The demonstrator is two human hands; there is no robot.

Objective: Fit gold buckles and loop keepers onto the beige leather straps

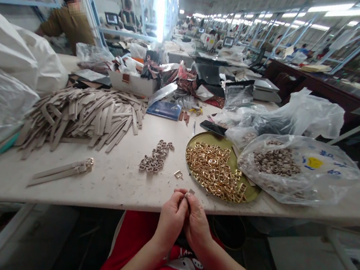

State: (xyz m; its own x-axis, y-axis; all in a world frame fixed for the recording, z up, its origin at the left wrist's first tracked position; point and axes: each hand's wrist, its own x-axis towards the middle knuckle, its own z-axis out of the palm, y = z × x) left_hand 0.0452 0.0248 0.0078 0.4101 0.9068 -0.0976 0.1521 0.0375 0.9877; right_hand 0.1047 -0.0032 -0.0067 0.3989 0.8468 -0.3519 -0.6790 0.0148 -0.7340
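My left hand (171, 214) and my right hand (197, 222) meet at the table's front edge, above my lap. Both are closed, thumbs and fingers pinched together on a beige strap (191, 192); only its short end pokes out, and the fingers hide the rest. Just beyond them a single gold buckle (178, 175) lies on the tabletop. To the right, a round olive tray (253, 192) holds a heap of gold buckles (213, 166). A small cluster of beige strap loops (156, 157) rests further off, left of the tray.
A big pile of beige straps (83, 115) lies at the back left, with several buckled straps (61, 171) in front. Right of the tray sits a clear bag (326, 177) of loops. A phone (213, 127), blue booklet (164, 110) and white box (134, 84) stand behind.
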